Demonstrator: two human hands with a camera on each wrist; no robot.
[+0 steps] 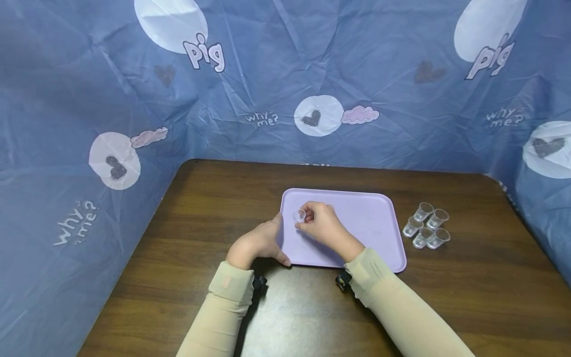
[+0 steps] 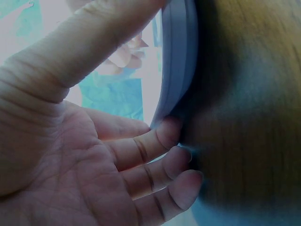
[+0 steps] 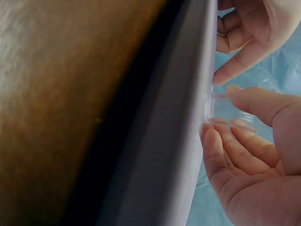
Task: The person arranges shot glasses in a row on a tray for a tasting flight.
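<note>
My right hand pinched a small clear cup between thumb and fingertips, over the near-left part of the lilac tray. The cup lay tilted, mouth probably toward the camera, base close to the tray surface. My left hand gripped the tray's left edge, fingers curled round its rim. Five more cups stood on the bench right of the tray.

A lavender tray sits mid-bench, its right half bare and open to reach. Just beside its right edge, five clear cups cluster tightly together. Blue printed sheeting walls the bench at back and both sides. Open wood lies in front and far right of the cups
</note>
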